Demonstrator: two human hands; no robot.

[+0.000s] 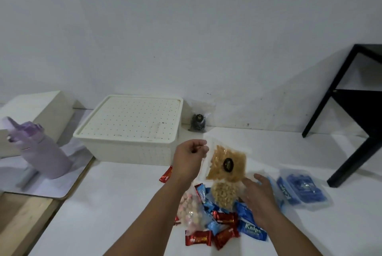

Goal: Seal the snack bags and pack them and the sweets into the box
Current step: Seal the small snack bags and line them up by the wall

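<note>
My left hand (189, 157) pinches the top edge of a clear bag of golden snacks (227, 162) and holds it up above the table. My right hand (259, 198) hovers with relaxed fingers over a second clear bag of pale snacks (224, 193). A bag of pink and white balls (191, 210) lies left of it. Red sweets (198, 238) and blue Kalpa sweets (252, 232) are scattered around. The cream box (132, 150) stands behind with its perforated lid (132, 119) on.
A small dark snack bag (198, 122) leans on the wall right of the box. A clear tub of blue packets (303, 190) lies at right. A lilac bottle (39, 152) stands at left on a mat. A black stand (351, 111) is at far right.
</note>
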